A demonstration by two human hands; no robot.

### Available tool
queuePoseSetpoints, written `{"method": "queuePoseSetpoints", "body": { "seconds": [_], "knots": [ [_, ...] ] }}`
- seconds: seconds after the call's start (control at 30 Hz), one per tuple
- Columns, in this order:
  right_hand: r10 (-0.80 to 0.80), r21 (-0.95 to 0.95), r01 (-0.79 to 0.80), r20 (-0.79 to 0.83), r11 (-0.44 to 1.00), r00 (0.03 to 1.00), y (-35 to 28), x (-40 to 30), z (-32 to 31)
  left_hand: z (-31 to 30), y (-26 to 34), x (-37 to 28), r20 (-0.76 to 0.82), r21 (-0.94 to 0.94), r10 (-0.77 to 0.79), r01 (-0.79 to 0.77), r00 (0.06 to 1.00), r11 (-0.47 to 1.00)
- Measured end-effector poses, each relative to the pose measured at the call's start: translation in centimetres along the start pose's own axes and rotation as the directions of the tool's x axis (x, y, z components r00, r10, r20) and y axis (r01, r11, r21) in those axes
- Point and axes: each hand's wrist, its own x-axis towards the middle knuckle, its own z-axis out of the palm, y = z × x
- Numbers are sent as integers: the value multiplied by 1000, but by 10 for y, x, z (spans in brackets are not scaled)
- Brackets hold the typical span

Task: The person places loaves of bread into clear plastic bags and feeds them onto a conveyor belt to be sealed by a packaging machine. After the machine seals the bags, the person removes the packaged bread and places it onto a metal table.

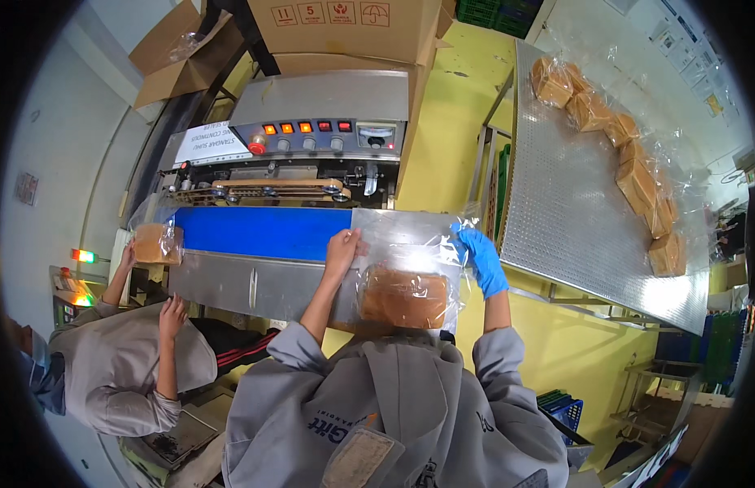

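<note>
A loaf of bread in a clear plastic bag (404,297) lies on the steel plate in front of me, with the bag's open-looking end away from my body. My bare left hand (344,253) pinches the left corner of the bag's end. On the right corner, my right hand (478,253), in a blue glove, grips the film. The blue conveyor belt (264,233) of a continuous band sealer (322,137) runs left from the plate. Another bagged loaf (159,244) is at the belt's left end, touched by a co-worker's hand.
A perforated steel table (560,201) at the right carries several bagged loaves (639,183). The co-worker (127,360) stands close at the left. Cardboard boxes (353,36) stand behind the sealer, and a blue crate (569,412) sits low at the right.
</note>
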Motion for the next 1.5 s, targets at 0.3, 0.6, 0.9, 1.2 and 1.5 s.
{"method": "queuePoseSetpoints", "body": {
  "seconds": [0.3, 0.6, 0.9, 1.2, 1.5],
  "knots": [
    [-227, -302, 115, -369, 946, 901, -10, 76, 12, 19, 13, 60, -366, 319, 211, -91, 906, 943],
    [-339, -160, 304, -580, 939, 741, 22, 103, 15, 18, -10, 68, -312, 190, 25, 37, 950, 981],
    [-367, -292, 230, -619, 928, 695, 28, 128, 31, -7, -32, 101, -294, 133, -64, 107, 954, 985],
    [-434, -359, 257, -613, 897, 661, -3, 119, 51, -8, -7, 95, -228, -149, -296, 267, 928, 952],
    [-440, -342, 284, -582, 896, 684, 37, 146, 74, -39, -18, 96, -303, -92, -137, 114, 943, 989]
  ]
}}
